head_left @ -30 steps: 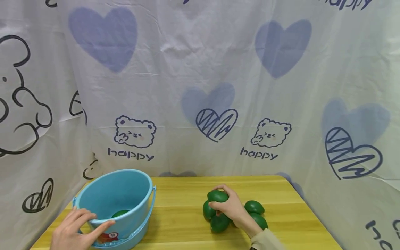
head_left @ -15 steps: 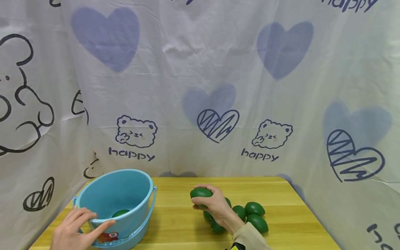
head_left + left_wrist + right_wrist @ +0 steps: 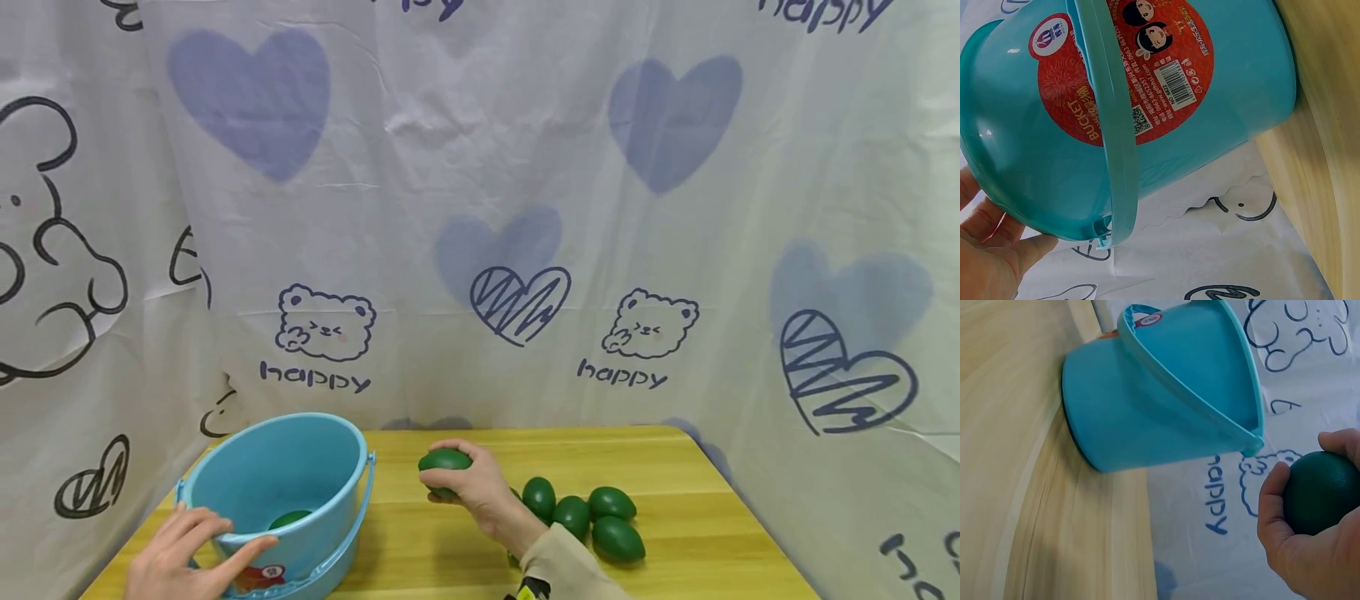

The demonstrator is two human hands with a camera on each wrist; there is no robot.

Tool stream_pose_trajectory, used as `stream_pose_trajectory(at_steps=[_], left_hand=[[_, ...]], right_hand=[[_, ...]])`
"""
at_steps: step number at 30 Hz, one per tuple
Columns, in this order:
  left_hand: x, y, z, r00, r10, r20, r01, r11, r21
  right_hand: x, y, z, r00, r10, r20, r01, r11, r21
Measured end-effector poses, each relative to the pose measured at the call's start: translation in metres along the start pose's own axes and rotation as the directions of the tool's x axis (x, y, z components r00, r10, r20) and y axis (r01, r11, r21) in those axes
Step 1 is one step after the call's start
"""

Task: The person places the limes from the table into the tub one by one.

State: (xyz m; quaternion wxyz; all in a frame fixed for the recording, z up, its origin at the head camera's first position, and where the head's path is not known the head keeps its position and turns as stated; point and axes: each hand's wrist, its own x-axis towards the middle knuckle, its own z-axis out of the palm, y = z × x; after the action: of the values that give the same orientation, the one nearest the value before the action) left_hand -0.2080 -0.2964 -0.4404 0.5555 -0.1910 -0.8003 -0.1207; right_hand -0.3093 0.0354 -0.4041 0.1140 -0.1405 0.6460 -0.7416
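Observation:
A light-blue bucket [image 3: 330,533] stands on the left of the table, with its mouth tilted toward me in the head view. My left hand [image 3: 176,557] grips its near rim, fingers over the edge and thumb on the outside. Inside lies one dark green avocado [image 3: 290,518], partly hidden by the rim. To the right of the bucket, my right hand [image 3: 483,493] holds another avocado [image 3: 446,460] between thumb and fingers, above the table. In the right wrist view this held avocado [image 3: 1319,495] is round and dark, near the bucket's rim.
Several more avocados [image 3: 572,517] lie grouped on the wooden table [image 3: 408,567] right of centre, some hidden behind my right forearm. The bucket's handle [image 3: 366,508] hangs down its right side. A white printed cloth [image 3: 450,375] closes off the back and sides.
My right hand has lifted the avocado from the group and carried it left toward the bucket. My left hand stays on the rim.

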Motion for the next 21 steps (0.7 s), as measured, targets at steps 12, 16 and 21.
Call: stream_pose_trajectory(at_steps=[12,16,21], left_hand=[[-0.001,0.000,0.000,0.985,0.171,0.015,-0.171,0.983,0.063],[-0.001,0.001,0.000,0.985,0.172,0.012,-0.173,0.983,0.059],[0.001,0.004,-0.003,0.998,0.030,0.059,-0.033,0.999,0.039]], right_hand=[[0.004,-0.012,0.027,1.000,-0.001,-0.007,0.001,1.000,-0.027],[0.005,-0.017,0.031,1.000,0.000,0.012,0.000,0.999,-0.036],[0.008,-0.024,0.038,0.999,0.005,0.034,-0.003,0.999,-0.045]])
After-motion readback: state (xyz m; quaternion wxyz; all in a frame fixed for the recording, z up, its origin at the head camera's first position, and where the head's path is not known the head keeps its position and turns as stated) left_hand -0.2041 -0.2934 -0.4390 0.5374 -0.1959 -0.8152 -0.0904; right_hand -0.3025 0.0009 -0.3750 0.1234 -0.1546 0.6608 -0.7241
